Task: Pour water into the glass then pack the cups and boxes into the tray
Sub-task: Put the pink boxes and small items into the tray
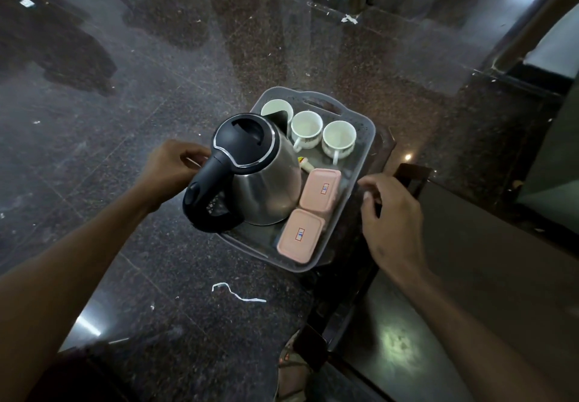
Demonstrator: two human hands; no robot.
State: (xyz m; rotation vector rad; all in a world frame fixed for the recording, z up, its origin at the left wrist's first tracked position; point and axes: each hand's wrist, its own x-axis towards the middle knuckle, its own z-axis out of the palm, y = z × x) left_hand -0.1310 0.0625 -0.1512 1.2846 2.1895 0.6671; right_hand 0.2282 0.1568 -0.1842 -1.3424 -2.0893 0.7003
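On the small dark table your tray already carries three cups, two pink boxes and the kettle. Your left hand curls on its left rim, your right hand on the right; whether either grip is fully closed I cannot tell. Lift level and slowly, so the kettle stays upright.
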